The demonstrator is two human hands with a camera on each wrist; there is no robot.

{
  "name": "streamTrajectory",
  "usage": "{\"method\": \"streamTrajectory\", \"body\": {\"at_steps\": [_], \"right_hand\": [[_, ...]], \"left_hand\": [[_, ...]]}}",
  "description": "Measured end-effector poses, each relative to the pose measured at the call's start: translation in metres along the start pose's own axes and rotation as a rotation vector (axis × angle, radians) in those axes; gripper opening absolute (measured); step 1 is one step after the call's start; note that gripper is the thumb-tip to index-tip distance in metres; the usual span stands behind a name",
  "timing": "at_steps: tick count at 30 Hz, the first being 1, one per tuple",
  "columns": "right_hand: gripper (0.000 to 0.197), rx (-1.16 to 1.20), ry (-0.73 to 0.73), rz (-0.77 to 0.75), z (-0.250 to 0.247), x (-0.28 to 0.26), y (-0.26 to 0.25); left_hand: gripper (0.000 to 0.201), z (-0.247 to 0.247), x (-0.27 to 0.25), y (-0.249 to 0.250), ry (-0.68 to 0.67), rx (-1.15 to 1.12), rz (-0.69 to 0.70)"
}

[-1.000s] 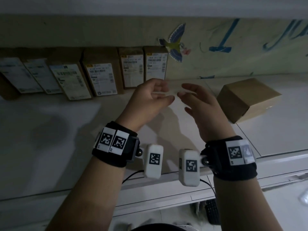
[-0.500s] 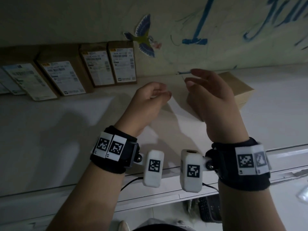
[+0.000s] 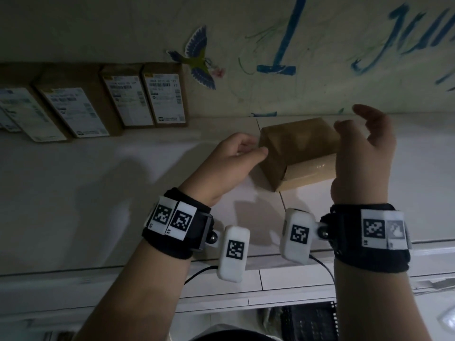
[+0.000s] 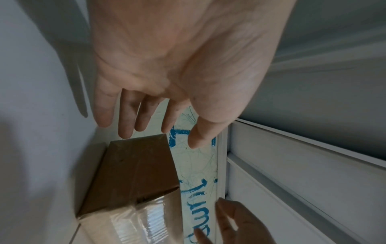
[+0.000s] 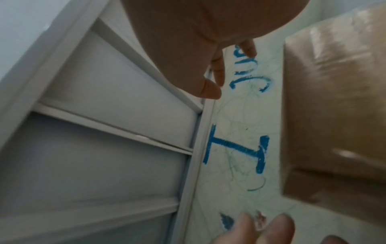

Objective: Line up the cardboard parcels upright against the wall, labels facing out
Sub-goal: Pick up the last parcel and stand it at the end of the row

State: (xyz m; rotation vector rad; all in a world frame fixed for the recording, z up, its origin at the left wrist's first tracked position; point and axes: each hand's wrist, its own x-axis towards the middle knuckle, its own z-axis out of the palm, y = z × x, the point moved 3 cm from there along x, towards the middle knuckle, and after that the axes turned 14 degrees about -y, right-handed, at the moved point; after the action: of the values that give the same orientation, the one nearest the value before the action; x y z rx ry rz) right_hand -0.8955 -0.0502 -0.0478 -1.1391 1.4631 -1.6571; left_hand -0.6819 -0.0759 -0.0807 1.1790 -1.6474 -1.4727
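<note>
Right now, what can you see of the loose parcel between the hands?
The parcel is plain brown cardboard with glossy clear tape over its near end and no label showing. It lies flat on the white surface, skewed, short of the wall. Left hand and right hand flank it, open; contact unclear.

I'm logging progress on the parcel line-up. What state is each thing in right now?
Row of parcels: upright against the wall, labels facing out.
Loose parcel: lying flat on the floor, apart from the row, no label visible.
Left hand: open, fingers at the loose parcel's left end; contact unclear.
Right hand: open, at its right end, not gripping.
</note>
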Motion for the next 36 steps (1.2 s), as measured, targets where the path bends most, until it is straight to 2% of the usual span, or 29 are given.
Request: {"method": "streamTrajectory", "body": {"at_steps": [2,4,8,12,15,18,22,24,30,32,36], "right_hand": [[0.047,-0.047,-0.048,0.117,-0.002,0.007,0.009],[0.051,-0.095,-0.164,0.209,0.003,0.010,0.018],[0.057,-0.100,-0.334,0.204,0.027,0.007,0.024],[0.060,-0.071,-0.476,0.194,0.055,-0.004,0.019],[0.059,-0.080,-0.552,0.179,0.075,-0.015,0.018],[0.060,-0.137,-0.611,0.153,0.092,-0.024,0.018],[0.095,-0.344,-0.715,0.126,0.117,-0.035,0.018],[0.105,-0.368,-0.745,0.136,0.129,-0.039,0.021],[0.118,-0.166,-0.828,0.177,0.160,-0.063,0.013],[0.112,-0.162,-0.818,0.175,0.168,-0.071,0.009],[0.082,-0.077,-0.818,0.216,0.178,-0.078,0.005]], "left_hand": [[0.037,0.004,0.001,0.000,-0.031,0.018,-0.014],[0.042,0.005,0.001,0.001,-0.055,0.038,-0.033],[0.041,-0.004,0.000,0.003,-0.030,0.038,-0.044],[0.007,-0.032,-0.007,0.003,0.161,0.008,0.014],[0.010,-0.058,-0.017,0.005,0.301,-0.002,0.063],[0.013,-0.076,-0.034,0.013,0.351,-0.030,0.103],[0.021,-0.094,-0.061,0.032,0.378,0.070,0.188],[0.022,-0.099,-0.072,0.042,0.366,0.110,0.254],[0.021,-0.114,-0.084,0.055,0.324,0.173,0.464],[0.021,-0.121,-0.086,0.054,0.306,0.202,0.509],[0.034,-0.143,-0.088,0.047,0.279,0.259,0.506]]}}
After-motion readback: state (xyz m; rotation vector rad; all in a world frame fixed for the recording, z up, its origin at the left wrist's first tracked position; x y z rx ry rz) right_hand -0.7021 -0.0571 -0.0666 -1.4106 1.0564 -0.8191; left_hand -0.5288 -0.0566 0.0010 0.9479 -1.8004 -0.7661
